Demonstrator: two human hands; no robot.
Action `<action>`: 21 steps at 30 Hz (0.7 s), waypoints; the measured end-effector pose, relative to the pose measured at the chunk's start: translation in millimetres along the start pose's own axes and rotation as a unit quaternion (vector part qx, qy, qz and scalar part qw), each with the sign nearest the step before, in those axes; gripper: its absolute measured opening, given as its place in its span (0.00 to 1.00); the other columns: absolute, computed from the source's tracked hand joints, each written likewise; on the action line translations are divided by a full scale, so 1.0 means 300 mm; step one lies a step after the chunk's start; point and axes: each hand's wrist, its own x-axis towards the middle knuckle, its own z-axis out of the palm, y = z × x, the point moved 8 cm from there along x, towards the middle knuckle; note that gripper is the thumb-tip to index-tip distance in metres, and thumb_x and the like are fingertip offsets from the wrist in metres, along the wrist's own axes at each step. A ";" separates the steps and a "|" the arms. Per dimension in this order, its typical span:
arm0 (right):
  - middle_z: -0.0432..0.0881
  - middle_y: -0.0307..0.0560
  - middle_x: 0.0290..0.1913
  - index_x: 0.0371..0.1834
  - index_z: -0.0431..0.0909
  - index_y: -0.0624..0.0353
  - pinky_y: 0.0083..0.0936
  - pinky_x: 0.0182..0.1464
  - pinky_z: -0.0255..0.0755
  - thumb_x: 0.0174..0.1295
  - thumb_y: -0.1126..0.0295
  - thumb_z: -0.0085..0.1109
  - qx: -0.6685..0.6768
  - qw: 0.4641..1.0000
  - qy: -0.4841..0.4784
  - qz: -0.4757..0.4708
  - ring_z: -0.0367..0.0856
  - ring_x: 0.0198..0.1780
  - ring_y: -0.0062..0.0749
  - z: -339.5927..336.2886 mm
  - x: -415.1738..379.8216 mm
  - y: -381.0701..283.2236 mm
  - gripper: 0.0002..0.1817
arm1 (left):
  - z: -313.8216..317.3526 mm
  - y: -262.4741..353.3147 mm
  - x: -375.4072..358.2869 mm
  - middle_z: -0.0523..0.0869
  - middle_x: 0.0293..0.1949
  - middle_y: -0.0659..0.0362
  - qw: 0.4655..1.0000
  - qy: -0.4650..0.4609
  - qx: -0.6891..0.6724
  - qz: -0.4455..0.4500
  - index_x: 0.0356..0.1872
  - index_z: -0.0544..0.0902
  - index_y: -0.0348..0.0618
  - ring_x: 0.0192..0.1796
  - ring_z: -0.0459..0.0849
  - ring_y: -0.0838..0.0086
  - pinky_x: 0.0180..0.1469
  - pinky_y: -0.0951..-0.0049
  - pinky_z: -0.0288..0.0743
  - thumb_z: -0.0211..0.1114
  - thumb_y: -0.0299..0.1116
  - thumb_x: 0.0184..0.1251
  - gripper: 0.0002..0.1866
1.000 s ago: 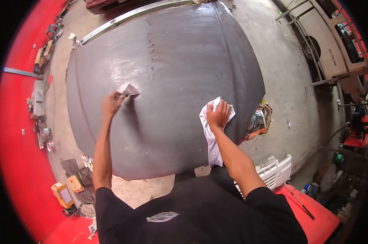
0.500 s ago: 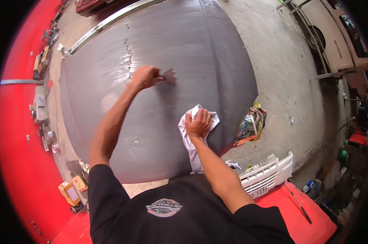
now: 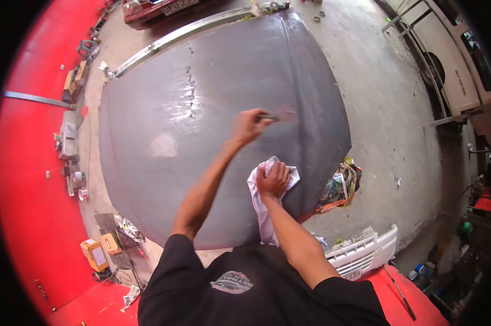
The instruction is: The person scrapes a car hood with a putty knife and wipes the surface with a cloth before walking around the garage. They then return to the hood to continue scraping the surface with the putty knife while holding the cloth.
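Note:
A large grey car hood (image 3: 148, 187) lies in front of me, its surface dull with shiny wet-looking streaks. My left hand (image 3: 250, 126) is closed around the handle of a putty knife (image 3: 284, 114). Its flared blade is smeared by motion and overlaps the right-centre part of the hood. Nearer to my body, my right hand (image 3: 274, 182) presses a bunched white cloth (image 3: 259, 202) against the hood, with its fingers curled over the fabric. The cloth's lower end trails down to the hood's near edge.
A white grille (image 3: 371, 251) with a number plate sits at the near right. Beside the hood's right edge is a bag of rubbish (image 3: 340, 186). A red car (image 3: 158, 12) stands beyond the hood. Boxes (image 3: 95, 254) and tins line the red wall (image 3: 31, 179) on the left.
My left hand has swept the putty knife to the right across the hood. My right hand keeps its hold on the cloth at about the same spot. The view has shifted slightly.

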 end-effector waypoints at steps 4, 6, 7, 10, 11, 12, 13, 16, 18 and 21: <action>0.75 0.50 0.38 0.36 0.71 0.56 0.47 0.46 0.68 0.54 0.57 0.64 -0.015 1.000 0.004 0.006 0.76 0.46 0.50 0.001 0.004 -0.005 0.17 | -0.576 -0.500 -0.181 0.92 0.39 0.53 0.977 0.120 0.152 -0.092 0.46 0.90 0.45 0.40 0.91 0.67 0.44 0.69 0.80 0.74 0.42 0.63 0.16; 0.75 0.50 0.38 0.36 0.71 0.56 0.47 0.46 0.68 0.54 0.57 0.64 -0.020 1.000 0.006 0.000 0.75 0.45 0.50 0.004 0.007 -0.007 0.17 | -0.810 -0.715 -0.276 0.92 0.39 0.53 0.961 0.125 0.191 -0.156 0.46 0.90 0.46 0.42 0.91 0.66 0.46 0.68 0.80 0.74 0.43 0.63 0.15; 0.75 0.50 0.39 0.36 0.71 0.56 0.47 0.46 0.67 0.54 0.57 0.64 -0.025 1.000 0.001 0.003 0.75 0.46 0.50 0.010 0.006 -0.007 0.17 | -0.887 -0.765 -0.307 0.92 0.40 0.51 0.953 0.096 0.230 -0.172 0.45 0.91 0.46 0.42 0.90 0.63 0.46 0.65 0.80 0.73 0.43 0.62 0.15; 0.75 0.50 0.39 0.37 0.71 0.56 0.47 0.47 0.67 0.54 0.57 0.64 -0.037 0.999 -0.018 0.010 0.75 0.46 0.50 0.023 0.004 -0.010 0.17 | -0.959 -0.812 -0.325 0.91 0.40 0.50 0.943 0.025 0.271 -0.193 0.45 0.91 0.47 0.42 0.90 0.61 0.46 0.64 0.80 0.73 0.42 0.62 0.15; 0.75 0.50 0.39 0.37 0.71 0.56 0.47 0.47 0.67 0.54 0.56 0.64 -0.036 0.999 -0.023 0.010 0.75 0.46 0.50 0.024 0.005 -0.010 0.18 | -0.949 -0.819 -0.307 0.91 0.37 0.49 0.946 0.011 0.267 -0.183 0.42 0.90 0.43 0.39 0.89 0.60 0.44 0.62 0.79 0.73 0.42 0.61 0.15; 0.75 0.50 0.40 0.37 0.71 0.56 0.47 0.47 0.67 0.54 0.56 0.64 -0.036 0.999 -0.027 0.011 0.74 0.47 0.50 0.024 0.006 -0.008 0.18 | -0.930 -0.828 -0.274 0.90 0.35 0.49 0.951 -0.006 0.262 -0.163 0.40 0.90 0.42 0.38 0.89 0.60 0.43 0.61 0.79 0.73 0.42 0.61 0.14; 0.75 0.51 0.40 0.38 0.72 0.57 0.47 0.48 0.66 0.54 0.56 0.64 -0.033 0.999 -0.033 0.014 0.74 0.47 0.51 0.027 0.006 -0.006 0.18 | -0.905 -0.838 -0.230 0.90 0.34 0.48 0.956 -0.024 0.255 -0.142 0.38 0.89 0.41 0.38 0.88 0.60 0.42 0.60 0.78 0.73 0.42 0.61 0.15; 0.75 0.53 0.42 0.40 0.72 0.58 0.48 0.50 0.66 0.55 0.56 0.63 -0.028 0.998 -0.044 0.020 0.74 0.49 0.53 0.029 0.009 -0.005 0.19 | -0.779 -0.768 -0.090 0.88 0.31 0.49 0.962 -0.079 0.245 -0.093 0.36 0.87 0.41 0.35 0.86 0.57 0.40 0.58 0.76 0.73 0.43 0.60 0.15; 0.75 0.53 0.42 0.40 0.72 0.58 0.49 0.50 0.66 0.55 0.56 0.63 -0.027 0.998 -0.045 0.019 0.74 0.49 0.53 0.022 0.012 -0.005 0.19 | -0.663 -0.640 0.015 0.88 0.32 0.49 0.951 -0.123 0.273 -0.078 0.37 0.87 0.43 0.36 0.86 0.55 0.41 0.58 0.76 0.73 0.43 0.60 0.13; 0.75 0.52 0.42 0.39 0.73 0.57 0.48 0.49 0.66 0.54 0.53 0.64 -0.021 0.998 -0.052 0.020 0.75 0.49 0.51 0.029 0.013 0.008 0.20 | -0.444 -0.454 0.157 0.88 0.33 0.50 0.941 -0.163 0.295 -0.021 0.39 0.88 0.47 0.37 0.86 0.52 0.40 0.56 0.76 0.73 0.42 0.61 0.12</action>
